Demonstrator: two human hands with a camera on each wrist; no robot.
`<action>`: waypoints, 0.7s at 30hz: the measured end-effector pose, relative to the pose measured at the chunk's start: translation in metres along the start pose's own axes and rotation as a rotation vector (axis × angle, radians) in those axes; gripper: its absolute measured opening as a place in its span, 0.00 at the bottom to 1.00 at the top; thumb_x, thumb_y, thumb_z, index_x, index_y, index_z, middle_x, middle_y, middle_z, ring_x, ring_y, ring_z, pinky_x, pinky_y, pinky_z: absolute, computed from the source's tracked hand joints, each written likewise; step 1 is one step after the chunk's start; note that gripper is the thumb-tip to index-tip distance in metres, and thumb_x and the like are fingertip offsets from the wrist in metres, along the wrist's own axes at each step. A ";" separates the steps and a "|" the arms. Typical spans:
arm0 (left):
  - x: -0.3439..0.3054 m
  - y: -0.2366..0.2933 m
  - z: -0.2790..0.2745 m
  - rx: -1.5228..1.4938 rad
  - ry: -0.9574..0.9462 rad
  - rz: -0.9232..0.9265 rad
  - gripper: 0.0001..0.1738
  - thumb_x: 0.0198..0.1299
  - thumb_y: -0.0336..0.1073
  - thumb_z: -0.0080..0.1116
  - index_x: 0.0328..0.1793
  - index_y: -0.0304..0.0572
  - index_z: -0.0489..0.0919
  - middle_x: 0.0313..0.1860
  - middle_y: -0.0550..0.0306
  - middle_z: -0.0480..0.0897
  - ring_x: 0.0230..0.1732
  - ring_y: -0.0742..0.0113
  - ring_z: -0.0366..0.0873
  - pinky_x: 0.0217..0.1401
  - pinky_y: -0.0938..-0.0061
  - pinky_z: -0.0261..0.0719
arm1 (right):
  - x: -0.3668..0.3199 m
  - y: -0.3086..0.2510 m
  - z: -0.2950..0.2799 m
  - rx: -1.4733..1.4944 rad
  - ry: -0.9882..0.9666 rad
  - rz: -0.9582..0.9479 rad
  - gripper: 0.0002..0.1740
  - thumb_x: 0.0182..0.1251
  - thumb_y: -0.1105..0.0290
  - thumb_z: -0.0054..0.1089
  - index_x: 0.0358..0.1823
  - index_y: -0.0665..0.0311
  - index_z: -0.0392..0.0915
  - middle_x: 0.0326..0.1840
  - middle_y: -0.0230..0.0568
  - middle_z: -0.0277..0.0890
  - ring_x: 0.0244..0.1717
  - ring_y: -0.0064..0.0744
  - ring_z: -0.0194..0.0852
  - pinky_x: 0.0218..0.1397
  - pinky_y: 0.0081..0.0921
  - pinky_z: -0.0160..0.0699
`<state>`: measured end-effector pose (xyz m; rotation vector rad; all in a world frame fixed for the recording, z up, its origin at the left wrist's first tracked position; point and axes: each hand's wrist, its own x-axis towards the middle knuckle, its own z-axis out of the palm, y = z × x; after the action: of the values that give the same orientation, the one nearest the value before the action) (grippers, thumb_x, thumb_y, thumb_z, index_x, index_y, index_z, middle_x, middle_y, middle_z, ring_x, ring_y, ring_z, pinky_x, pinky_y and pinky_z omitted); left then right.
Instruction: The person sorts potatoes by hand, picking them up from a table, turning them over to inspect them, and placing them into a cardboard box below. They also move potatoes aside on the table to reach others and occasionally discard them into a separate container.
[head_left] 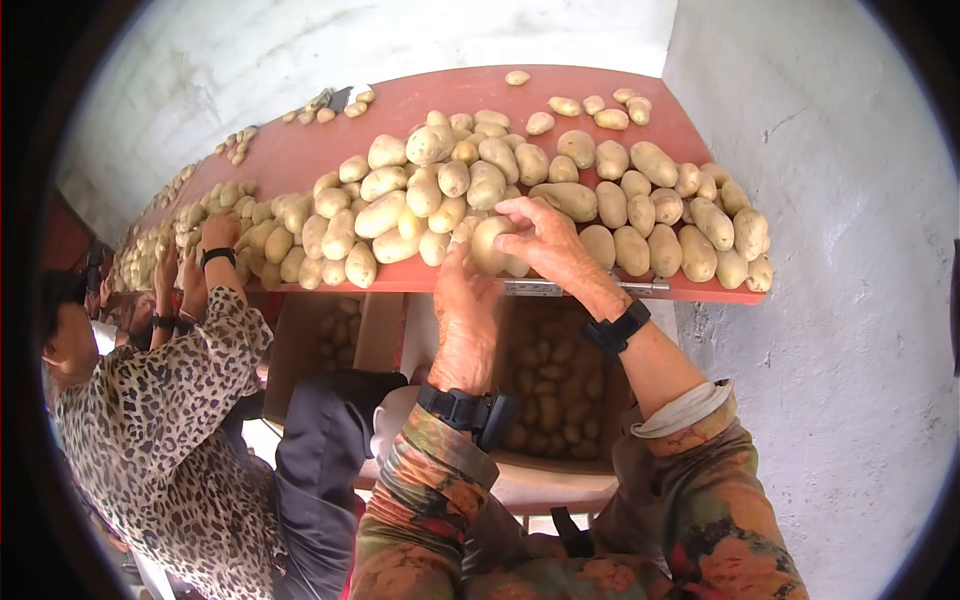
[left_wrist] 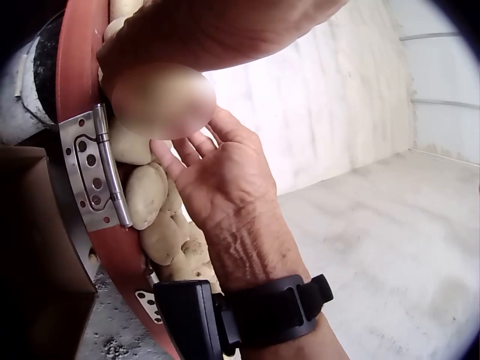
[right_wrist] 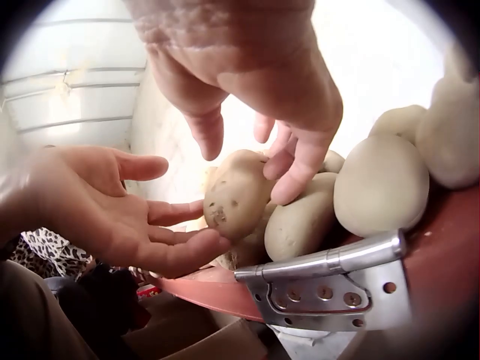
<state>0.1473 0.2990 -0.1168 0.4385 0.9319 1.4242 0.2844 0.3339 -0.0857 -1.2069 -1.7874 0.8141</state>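
A pale potato (head_left: 489, 246) is between both hands at the front edge of a red table (head_left: 420, 274). My right hand (head_left: 550, 245) curves its fingers around the potato's far side, the thumb spread from them over its near side. My left hand (right_wrist: 112, 210), palm turned up, has its nearly straight fingers touching the other side of it. Dark marks show on this potato (right_wrist: 238, 196) in the right wrist view, while in the left wrist view a blurred potato (left_wrist: 165, 101) partly covers the right fingertips. A heap of potatoes (head_left: 430, 185) lies just beyond the hands.
Open boxes with potatoes (head_left: 550, 400) stand below the table edge, where a metal hinge (head_left: 535, 288) is fixed. At the left a person in a leopard-print top (head_left: 165, 420) reaches into the potatoes. A grey wall (head_left: 830, 250) rises at the right.
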 end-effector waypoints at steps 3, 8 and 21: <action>-0.004 -0.004 -0.003 -0.035 -0.113 -0.062 0.33 0.66 0.56 0.47 0.68 0.40 0.63 0.55 0.44 0.68 0.53 0.49 0.71 0.55 0.56 0.74 | -0.007 0.000 0.001 -0.120 -0.015 -0.106 0.32 0.53 0.66 0.65 0.60 0.63 0.65 0.53 0.50 0.69 0.48 0.37 0.71 0.51 0.32 0.73; -0.002 -0.013 -0.002 -0.047 -0.253 -0.082 0.26 0.67 0.54 0.47 0.59 0.40 0.68 0.44 0.48 0.75 0.44 0.53 0.78 0.48 0.60 0.78 | -0.014 -0.004 0.007 0.239 0.042 -0.048 0.28 0.53 0.63 0.66 0.55 0.62 0.68 0.39 0.47 0.76 0.39 0.36 0.76 0.44 0.33 0.77; 0.012 0.026 -0.003 -0.009 -0.176 -0.051 0.21 0.69 0.49 0.46 0.52 0.38 0.76 0.39 0.57 0.78 0.42 0.63 0.77 0.46 0.67 0.78 | -0.021 -0.010 -0.013 0.032 -0.155 0.087 0.16 0.51 0.60 0.61 0.31 0.67 0.78 0.28 0.44 0.78 0.33 0.33 0.75 0.38 0.29 0.73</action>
<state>0.1273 0.3139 -0.1020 0.5211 0.7894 1.3204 0.2957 0.3113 -0.0768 -1.2368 -1.8485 1.0067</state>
